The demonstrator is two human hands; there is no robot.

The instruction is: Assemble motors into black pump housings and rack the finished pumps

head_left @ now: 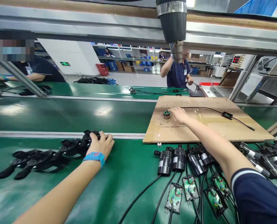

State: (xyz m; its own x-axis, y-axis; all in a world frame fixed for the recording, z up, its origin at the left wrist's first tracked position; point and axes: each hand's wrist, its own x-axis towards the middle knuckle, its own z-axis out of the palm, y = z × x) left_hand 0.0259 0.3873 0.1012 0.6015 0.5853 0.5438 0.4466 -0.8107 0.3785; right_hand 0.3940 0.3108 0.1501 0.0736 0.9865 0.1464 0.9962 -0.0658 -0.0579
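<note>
My left hand (101, 143), with a blue wristband, is closed over the end piece of a row of black plastic parts (39, 158) lying on the green belt. My right hand (179, 115) reaches onto a cardboard sheet (213, 130), its fingers curled beside a small round stator (166, 114) with green windings; whether they touch it I cannot tell. A black cable (205, 108) with an inline box (227, 115) runs from that hand across the cardboard.
Several black pump bodies (173, 160) with cables and open circuit boxes (190, 188) lie in front of me. A hot-air nozzle (173, 25) hangs overhead. Two people work across the conveyor (82, 115), one far left, one behind the cardboard.
</note>
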